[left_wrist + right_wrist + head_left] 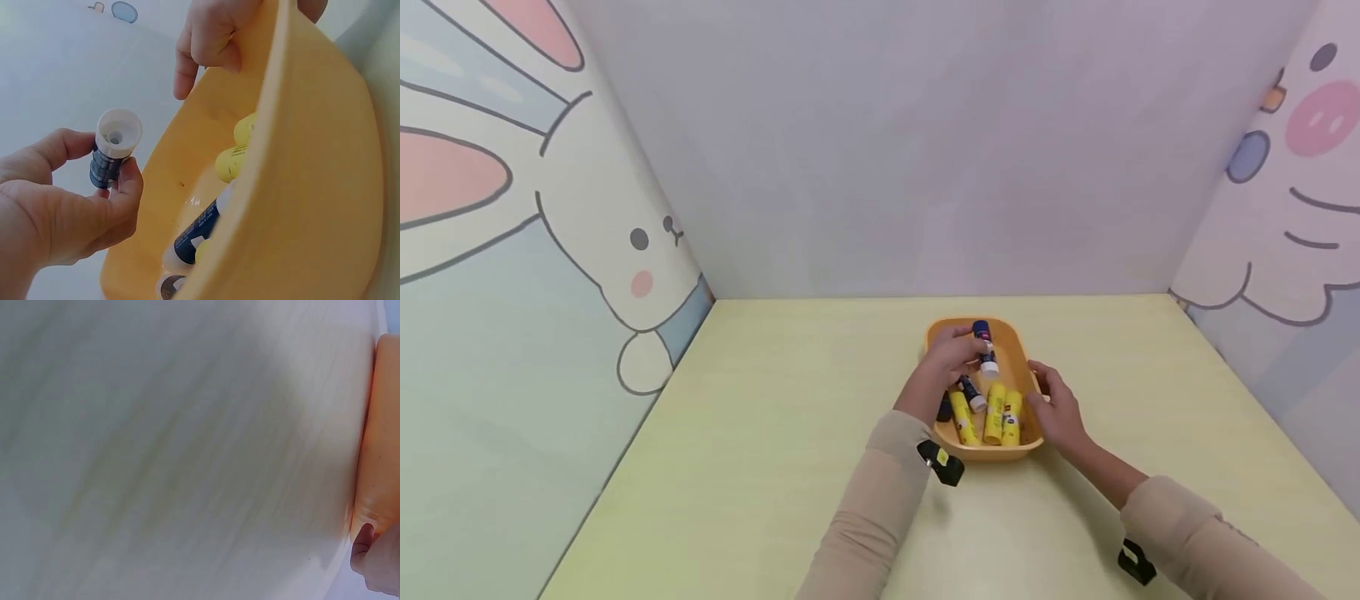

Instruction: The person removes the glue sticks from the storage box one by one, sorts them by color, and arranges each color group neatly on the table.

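Observation:
My left hand (pixel 950 353) pinches a dark blue glue stick (pixel 989 365) between thumb and fingers, above an orange plastic basket (pixel 992 453). In the left wrist view the hollow white base of this glue stick (pixel 119 132) faces the camera. My right hand (pixel 1060 414) grips the basket's right rim; from the right wrist only part of that hand (pixel 379 562) shows, against the basket wall (pixel 382 437). Inside the basket lie yellow glue sticks (pixel 994 414) side by side, another dark blue one (pixel 972 393) with a white end, and a dark one partly hidden by my left wrist.
The basket stands on a pale yellow table (pixel 790 433), towards its back right. A plain light wall (pixel 880 150) rises behind, with cartoon-printed panels at left (pixel 490 400) and right (pixel 1292 258).

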Available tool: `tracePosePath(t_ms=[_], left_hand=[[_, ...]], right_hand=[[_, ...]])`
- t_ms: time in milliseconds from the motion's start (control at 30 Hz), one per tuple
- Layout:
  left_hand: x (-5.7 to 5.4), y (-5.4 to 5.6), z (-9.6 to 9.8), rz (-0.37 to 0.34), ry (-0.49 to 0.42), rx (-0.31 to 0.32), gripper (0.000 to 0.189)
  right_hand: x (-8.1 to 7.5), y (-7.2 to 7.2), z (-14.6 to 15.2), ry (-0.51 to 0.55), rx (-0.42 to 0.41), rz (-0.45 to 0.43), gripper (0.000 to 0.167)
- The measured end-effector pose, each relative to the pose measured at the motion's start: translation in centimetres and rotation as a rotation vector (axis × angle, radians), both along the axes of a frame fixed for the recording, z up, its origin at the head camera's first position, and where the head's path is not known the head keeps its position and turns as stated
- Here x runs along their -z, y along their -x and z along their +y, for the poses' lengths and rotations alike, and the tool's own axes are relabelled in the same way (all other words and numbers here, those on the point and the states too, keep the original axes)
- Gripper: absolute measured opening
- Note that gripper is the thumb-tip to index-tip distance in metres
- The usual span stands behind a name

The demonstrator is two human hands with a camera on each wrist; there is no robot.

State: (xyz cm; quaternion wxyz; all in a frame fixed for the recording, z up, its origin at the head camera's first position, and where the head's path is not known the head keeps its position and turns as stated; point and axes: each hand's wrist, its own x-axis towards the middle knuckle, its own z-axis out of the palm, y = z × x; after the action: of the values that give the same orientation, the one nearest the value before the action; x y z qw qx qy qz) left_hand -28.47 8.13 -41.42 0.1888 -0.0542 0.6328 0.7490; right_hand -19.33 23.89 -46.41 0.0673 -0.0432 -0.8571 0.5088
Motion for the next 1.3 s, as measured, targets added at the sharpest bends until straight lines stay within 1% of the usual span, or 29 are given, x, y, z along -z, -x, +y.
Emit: tracePosePath(t_ms=[100, 233, 367, 533, 767, 933, 1033, 1167, 1300], left_hand=[[0.0, 0.0, -0.3, 0.002, 0.006, 0.000, 0.054], [0.2, -0.2, -0.6, -0.008, -0.008, -0.002, 0.054], [0.2, -0.5, -1.0, -0.010, -0.040, 0.018, 0.055], [0.1, -0.7, -1.6, 0.004, -0.048, 0.039, 0.057], [-0.1, -1.0, -2.6, 0.021, -0.047, 0.057, 0.059], [0.4, -0.7, -3.2, 0.018, -0.033, 0.054, 0.058], [0.7, -0.6, -3.7, 0.014, -0.051, 0.058, 0.059], [0.8, -0.6, -4.2, 0.020, -0.078, 0.066, 0.059], [0.9, -0.7, -4.6, 0.033, -0.071, 0.068, 0.059]], right_hand=[[0.0, 0.1, 0.0, 0.007, -0.003, 0.007, 0.051], [0.3, 0.1, -0.2, 0.018, -0.012, 0.007, 0.051], [0.4, -0.2, -0.3, 0.016, -0.008, 0.006, 0.051], [0.5, -0.5, -0.2, 0.016, -0.011, 0.012, 0.050], [0.6, -0.6, 0.1, -0.008, -0.022, 0.058, 0.049], [0.6, -0.7, 0.3, -0.015, -0.019, 0.080, 0.048], [0.8, -0.8, 0.3, -0.010, -0.015, 0.084, 0.048], [0.9, -0.9, 0.2, -0.004, -0.013, 0.080, 0.047], [0.7, -1.0, 0.1, -0.009, -0.015, 0.073, 0.048]])
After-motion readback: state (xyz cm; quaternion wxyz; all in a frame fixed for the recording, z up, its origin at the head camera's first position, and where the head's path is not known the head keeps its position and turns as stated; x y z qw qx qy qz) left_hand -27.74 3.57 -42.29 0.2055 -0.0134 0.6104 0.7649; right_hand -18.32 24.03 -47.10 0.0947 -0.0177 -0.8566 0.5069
